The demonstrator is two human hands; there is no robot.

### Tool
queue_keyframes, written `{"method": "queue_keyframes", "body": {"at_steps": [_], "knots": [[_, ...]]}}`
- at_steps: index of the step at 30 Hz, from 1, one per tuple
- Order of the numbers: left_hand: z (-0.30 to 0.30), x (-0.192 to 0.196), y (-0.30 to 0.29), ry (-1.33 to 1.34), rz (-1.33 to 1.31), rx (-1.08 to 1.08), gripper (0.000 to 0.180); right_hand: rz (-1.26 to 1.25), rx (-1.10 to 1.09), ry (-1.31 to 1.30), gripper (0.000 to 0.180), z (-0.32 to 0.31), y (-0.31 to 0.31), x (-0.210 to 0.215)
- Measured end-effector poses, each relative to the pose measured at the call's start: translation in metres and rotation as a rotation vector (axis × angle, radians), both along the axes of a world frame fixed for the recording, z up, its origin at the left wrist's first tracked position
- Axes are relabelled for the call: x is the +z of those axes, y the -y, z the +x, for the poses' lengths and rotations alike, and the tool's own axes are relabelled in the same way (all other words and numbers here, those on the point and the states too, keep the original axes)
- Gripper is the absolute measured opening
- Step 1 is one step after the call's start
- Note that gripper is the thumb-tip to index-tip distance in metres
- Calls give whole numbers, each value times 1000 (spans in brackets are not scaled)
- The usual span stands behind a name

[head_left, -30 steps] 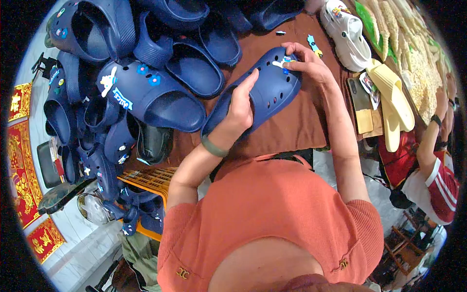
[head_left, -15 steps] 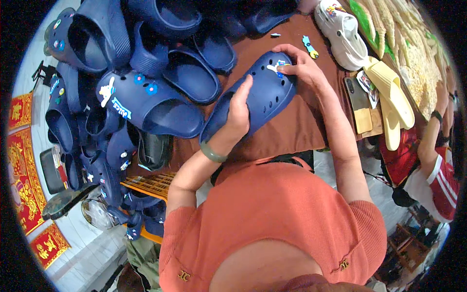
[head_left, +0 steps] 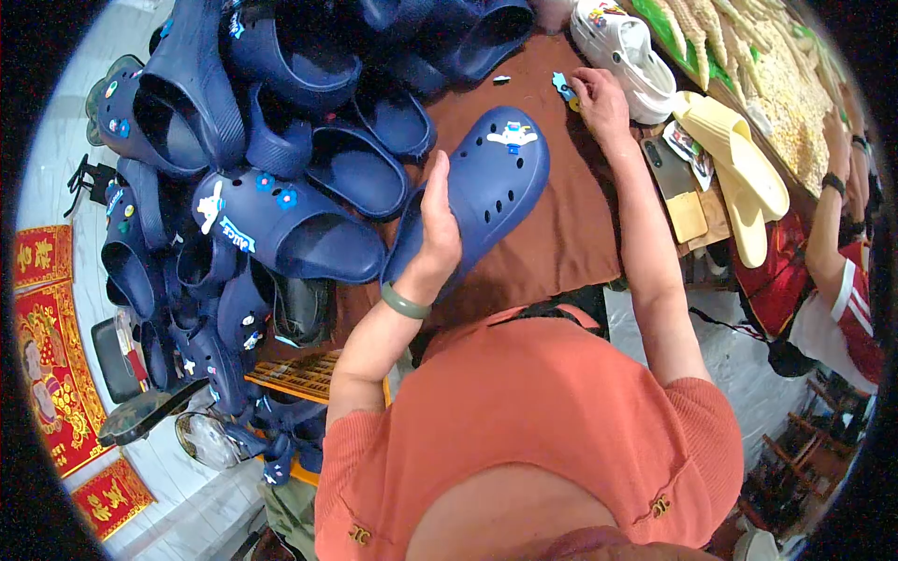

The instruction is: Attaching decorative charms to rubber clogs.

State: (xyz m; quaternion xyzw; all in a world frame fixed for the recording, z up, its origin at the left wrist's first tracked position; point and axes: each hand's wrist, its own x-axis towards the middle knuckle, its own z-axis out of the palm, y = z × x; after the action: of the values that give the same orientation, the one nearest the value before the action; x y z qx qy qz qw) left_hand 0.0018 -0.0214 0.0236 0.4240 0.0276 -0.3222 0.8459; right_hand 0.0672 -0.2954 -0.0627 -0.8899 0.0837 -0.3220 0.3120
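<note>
We hold a navy blue foam clog with round holes (head_left: 486, 187) in our left hand (head_left: 436, 224), fingers wrapped round its near edge so it hangs tilted over the brown cloth-covered worktop (head_left: 561, 243). One white and blue charm (head_left: 513, 136) already sits pressed into the holes near the toe of this clog; the other holes on its upper look bare, so we judge the decorating only just begun, with most of it left. Our right hand (head_left: 599, 98) is off the clog and reaches to the far right of the worktop, fingers curled at a small blue charm (head_left: 563, 86) lying on the cloth; whether it is pinched or only touched we cannot tell. Another small loose piece (head_left: 501, 79) lies a little to the left of it. To the left a heap of navy blue clogs (head_left: 281, 206) rises, several already carrying charms. At far right, just beside our right hand, lie a white clog with coloured charms (head_left: 622, 47) and pale yellow sandals (head_left: 739, 178). Another person's arm (head_left: 832, 215) shows at the right edge
</note>
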Motion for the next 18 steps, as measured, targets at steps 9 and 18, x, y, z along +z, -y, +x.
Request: {"method": "queue_keyframes", "body": {"at_steps": [9, 18], "knots": [[5, -9, -1, -89, -95, 24, 66, -494, -14, -263, 24, 0, -3, -13], [3, -5, -3, -65, -139, -2, 67, -41, 92, -102, 24, -1, -9, 3]]}}
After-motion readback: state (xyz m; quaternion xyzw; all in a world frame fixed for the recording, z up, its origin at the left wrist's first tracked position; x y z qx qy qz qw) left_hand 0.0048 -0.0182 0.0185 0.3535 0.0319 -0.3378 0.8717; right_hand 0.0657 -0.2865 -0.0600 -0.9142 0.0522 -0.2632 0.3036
